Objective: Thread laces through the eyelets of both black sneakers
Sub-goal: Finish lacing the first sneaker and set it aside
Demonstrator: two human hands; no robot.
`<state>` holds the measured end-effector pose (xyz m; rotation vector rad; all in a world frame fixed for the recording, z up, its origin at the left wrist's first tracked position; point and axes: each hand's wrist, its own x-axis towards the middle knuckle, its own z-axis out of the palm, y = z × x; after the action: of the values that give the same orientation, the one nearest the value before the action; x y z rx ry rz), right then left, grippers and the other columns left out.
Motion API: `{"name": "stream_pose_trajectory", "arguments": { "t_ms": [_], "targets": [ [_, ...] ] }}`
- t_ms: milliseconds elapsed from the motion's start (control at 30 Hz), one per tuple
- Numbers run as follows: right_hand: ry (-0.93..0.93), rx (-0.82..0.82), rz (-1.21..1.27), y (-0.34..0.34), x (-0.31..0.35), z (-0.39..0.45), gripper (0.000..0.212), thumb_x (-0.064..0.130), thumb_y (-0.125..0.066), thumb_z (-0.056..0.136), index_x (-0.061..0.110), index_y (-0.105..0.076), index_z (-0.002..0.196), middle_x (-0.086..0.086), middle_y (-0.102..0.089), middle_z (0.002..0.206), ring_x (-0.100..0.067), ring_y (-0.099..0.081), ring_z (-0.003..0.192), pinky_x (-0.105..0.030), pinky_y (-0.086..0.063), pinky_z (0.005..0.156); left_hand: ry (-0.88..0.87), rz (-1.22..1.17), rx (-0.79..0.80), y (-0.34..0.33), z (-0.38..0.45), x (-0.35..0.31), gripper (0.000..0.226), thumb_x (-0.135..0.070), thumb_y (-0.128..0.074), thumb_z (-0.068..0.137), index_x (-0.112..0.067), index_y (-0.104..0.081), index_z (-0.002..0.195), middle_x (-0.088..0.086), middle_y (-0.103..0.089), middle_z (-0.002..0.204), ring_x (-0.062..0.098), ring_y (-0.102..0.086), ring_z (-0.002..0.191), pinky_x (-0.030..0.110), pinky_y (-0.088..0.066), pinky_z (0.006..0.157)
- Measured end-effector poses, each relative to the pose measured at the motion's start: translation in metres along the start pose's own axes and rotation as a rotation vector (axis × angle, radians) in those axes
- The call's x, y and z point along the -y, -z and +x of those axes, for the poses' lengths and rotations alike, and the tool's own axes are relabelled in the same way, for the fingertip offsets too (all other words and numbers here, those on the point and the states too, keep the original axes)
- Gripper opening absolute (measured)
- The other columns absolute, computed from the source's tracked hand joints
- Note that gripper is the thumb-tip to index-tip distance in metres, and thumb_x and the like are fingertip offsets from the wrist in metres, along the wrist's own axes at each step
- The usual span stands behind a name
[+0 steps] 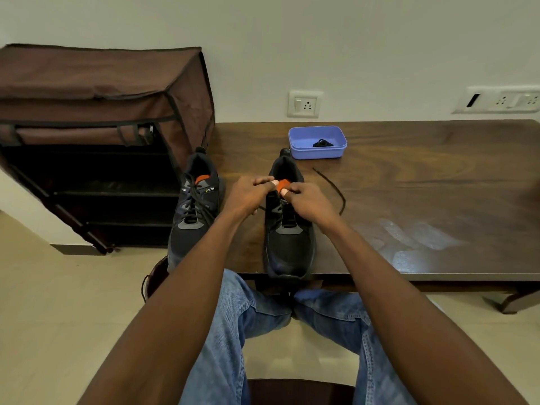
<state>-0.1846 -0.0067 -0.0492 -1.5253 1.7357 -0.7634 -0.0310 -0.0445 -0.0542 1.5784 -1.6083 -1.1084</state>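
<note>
Two black sneakers stand on the dark wooden table (409, 176), toes toward me. The left sneaker (194, 211) has a black lace crossed through its eyelets. Over the right sneaker (289, 229), both hands work at the top eyelets beside the orange tongue tab. My left hand (248, 195) has its fingers curled at the shoe's left collar. My right hand (306, 200) pinches near the tab. A black lace (336, 188) trails from the shoe across the table to the right; the part under my hands is hidden.
A blue plastic box (317, 141) with a bundled black lace inside sits behind the right sneaker. A brown fabric shoe rack (102, 127) stands left of the table. Wall sockets are behind. My knees in jeans are under the table's front edge.
</note>
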Motion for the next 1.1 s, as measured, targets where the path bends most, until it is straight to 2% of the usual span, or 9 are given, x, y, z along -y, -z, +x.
{"name": "stream_pose_trajectory", "arguments": {
  "t_ms": [133,267,467,533,633,700,833,1033,1100],
  "targets": [
    [0.017,-0.049,0.010,-0.005,-0.004,0.002,0.015,0.013,-0.060,0.097,0.016,-0.071,0.088,-0.004,-0.066,0.090,-0.011,-0.057,0.075,-0.028,-0.045,0.066,-0.026,0.004,-0.023,-0.002,0.001,0.000,0.030,-0.036,-0.066,0.093,-0.027,-0.070,0.121,-0.007,-0.071,0.093,0.001,-0.044,0.035,0.022,-0.041,0.040],
    [0.005,-0.238,0.109,-0.002,0.000,-0.003,0.017,0.010,-0.052,0.099,0.013,-0.067,0.090,-0.002,-0.064,0.085,-0.008,-0.054,0.070,-0.018,-0.040,0.056,-0.015,0.004,-0.048,-0.003,0.001,0.001,0.029,-0.034,-0.066,0.092,-0.027,-0.072,0.120,-0.007,-0.072,0.094,0.002,-0.047,0.042,0.019,-0.038,0.039],
    [-0.477,-0.423,1.058,0.005,-0.006,0.002,0.024,-0.008,-0.038,0.087,0.007,-0.053,0.075,-0.009,-0.052,0.069,-0.020,-0.053,0.062,-0.032,-0.046,0.056,-0.029,-0.056,-0.042,-0.004,0.004,0.004,0.030,-0.033,-0.070,0.089,-0.024,-0.073,0.118,0.004,-0.074,0.111,0.006,-0.062,0.078,0.014,-0.045,0.057],
    [-0.455,-0.427,0.946,0.006,-0.006,0.002,0.022,-0.006,-0.041,0.086,0.010,-0.054,0.076,-0.008,-0.055,0.073,-0.022,-0.057,0.068,-0.036,-0.053,0.065,-0.036,-0.072,-0.041,-0.005,0.006,0.005,0.030,-0.032,-0.071,0.089,-0.022,-0.073,0.117,-0.001,-0.073,0.115,0.006,-0.065,0.100,0.016,-0.045,0.078],
    [-0.222,-0.446,0.316,0.005,-0.008,0.004,0.027,0.011,-0.057,0.084,0.023,-0.063,0.108,0.000,-0.061,0.111,-0.020,-0.060,0.098,-0.043,-0.054,0.088,-0.028,-0.085,-0.035,-0.005,0.007,0.008,0.030,-0.033,-0.071,0.089,-0.023,-0.073,0.118,-0.004,-0.073,0.112,0.006,-0.065,0.100,0.017,-0.045,0.077],
    [0.009,-0.366,0.049,0.003,-0.006,0.006,0.040,0.017,-0.065,0.088,0.026,-0.063,0.126,0.000,-0.049,0.135,-0.017,-0.052,0.116,-0.040,-0.049,0.097,-0.029,-0.086,-0.042,-0.004,0.008,0.009,0.030,-0.035,-0.070,0.089,-0.024,-0.074,0.117,-0.004,-0.074,0.107,0.006,-0.066,0.092,0.019,-0.047,0.074],
    [0.229,-0.181,-0.343,-0.007,-0.012,0.012,0.030,0.020,-0.064,0.092,0.022,-0.072,0.120,-0.007,-0.053,0.131,-0.028,-0.047,0.125,-0.045,-0.041,0.104,-0.014,-0.050,-0.068,-0.006,0.008,0.008,0.028,-0.038,-0.071,0.088,-0.028,-0.075,0.115,-0.008,-0.073,0.084,0.006,-0.055,0.056,0.021,-0.043,0.053],
    [0.177,-0.210,-0.190,-0.005,-0.003,0.001,0.014,0.015,-0.058,0.096,0.020,-0.065,0.084,0.005,-0.059,0.085,-0.012,-0.053,0.078,-0.026,-0.035,0.061,-0.020,-0.064,-0.058,-0.006,0.008,0.007,0.030,-0.035,-0.072,0.087,-0.025,-0.075,0.115,-0.005,-0.074,0.106,0.005,-0.066,0.093,0.021,-0.050,0.077],
    [0.053,-0.271,-0.001,0.002,-0.001,0.001,0.017,0.014,-0.056,0.096,0.018,-0.067,0.084,0.006,-0.063,0.082,-0.011,-0.058,0.078,-0.023,-0.038,0.061,-0.029,-0.069,-0.042,-0.006,0.009,0.008,0.030,-0.033,-0.071,0.088,-0.023,-0.074,0.117,-0.004,-0.073,0.112,0.005,-0.065,0.100,0.021,-0.048,0.086]
  ]
}}
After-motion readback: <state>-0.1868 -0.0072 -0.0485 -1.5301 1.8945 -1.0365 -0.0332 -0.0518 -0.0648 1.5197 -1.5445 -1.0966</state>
